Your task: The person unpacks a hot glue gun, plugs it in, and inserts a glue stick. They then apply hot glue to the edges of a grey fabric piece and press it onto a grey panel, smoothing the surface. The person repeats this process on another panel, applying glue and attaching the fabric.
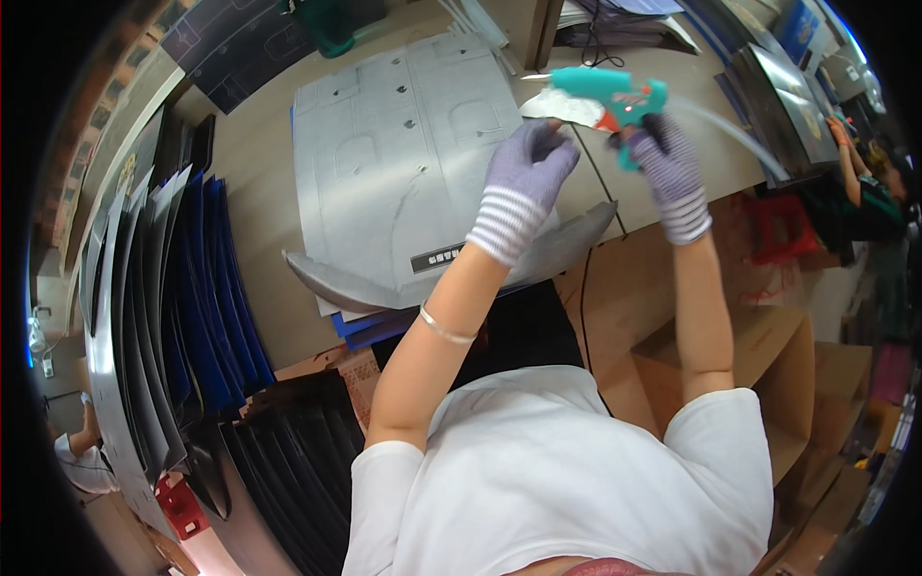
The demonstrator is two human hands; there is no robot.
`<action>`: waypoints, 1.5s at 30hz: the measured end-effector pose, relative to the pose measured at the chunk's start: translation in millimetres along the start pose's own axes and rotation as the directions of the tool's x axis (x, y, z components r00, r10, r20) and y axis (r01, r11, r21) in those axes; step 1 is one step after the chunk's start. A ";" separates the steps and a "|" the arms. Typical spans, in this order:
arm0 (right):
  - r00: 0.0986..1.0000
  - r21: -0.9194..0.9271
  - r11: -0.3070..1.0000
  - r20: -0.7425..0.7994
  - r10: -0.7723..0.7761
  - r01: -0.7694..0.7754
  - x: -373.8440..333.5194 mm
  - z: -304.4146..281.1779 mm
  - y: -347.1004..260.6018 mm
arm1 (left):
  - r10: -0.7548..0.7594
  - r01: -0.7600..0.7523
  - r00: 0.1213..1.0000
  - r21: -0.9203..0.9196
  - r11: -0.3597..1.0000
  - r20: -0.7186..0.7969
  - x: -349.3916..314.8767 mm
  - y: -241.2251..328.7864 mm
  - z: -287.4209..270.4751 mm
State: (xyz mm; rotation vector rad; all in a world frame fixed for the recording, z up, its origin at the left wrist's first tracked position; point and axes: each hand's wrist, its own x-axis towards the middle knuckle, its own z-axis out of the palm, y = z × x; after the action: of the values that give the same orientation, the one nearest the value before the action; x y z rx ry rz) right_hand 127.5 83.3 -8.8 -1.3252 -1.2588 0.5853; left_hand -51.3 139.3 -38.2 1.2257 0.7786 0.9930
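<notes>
My right hand (667, 158), in a purple knit glove with a striped cuff, grips the handle of a teal hot glue gun (595, 84) with an orange-red trigger. The gun's nozzle points left, and a long clear glue stick (730, 128) trails from its back. My left hand (531, 161), gloved alike, hovers over the right edge of a grey sheet panel (384, 182), its fingers half curled and apart, seemingly around nothing. Holes and embossed outlines mark the panel, which has a curved grey strip (346, 280) along its near edge and a small black label (438, 259).
Grey and blue curved sheets (206, 288) stand in a row at left, with black ones (298, 470) nearer. Cardboard boxes (788, 394) sit below right. A red stool (783, 228) and another person's arm (845, 158) are farther right. A stack of papers (624, 29) lies at the back.
</notes>
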 end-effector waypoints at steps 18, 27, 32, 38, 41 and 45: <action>0.993 0.021 0.993 -0.004 0.115 -0.115 11.0 -29.4 27.3 | -0.017 0.010 0.993 0.062 0.998 0.118 32.9 0.6 49.9; 0.992 0.152 0.980 0.024 0.124 -0.126 -10.7 -16.3 10.3 | 0.013 0.031 0.994 -0.389 0.921 0.111 31.4 15.3 66.0; 0.995 0.179 0.979 0.012 0.098 -0.099 -14.4 -23.3 7.3 | 0.059 -0.034 0.983 -0.140 0.990 0.176 32.0 10.2 57.7; 0.995 0.122 0.988 0.048 0.091 -0.096 -5.7 -46.3 18.3 | 0.015 0.053 0.987 -0.407 0.912 0.163 40.9 -4.6 32.6; 0.994 0.109 0.988 0.022 0.108 -0.110 -10.5 -46.2 19.4 | -0.035 0.144 0.980 -0.580 0.802 0.196 38.4 1.8 33.2; 0.991 0.091 0.988 -0.039 0.130 -0.126 -12.5 -46.8 25.4 | -0.034 0.160 0.981 -0.707 0.689 0.189 35.1 1.1 33.4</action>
State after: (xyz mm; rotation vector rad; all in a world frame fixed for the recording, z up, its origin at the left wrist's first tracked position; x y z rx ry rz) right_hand 174.1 60.3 -26.1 -1.3446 -1.1048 0.6899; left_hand -7.7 158.7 -29.6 0.5472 0.2515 0.9590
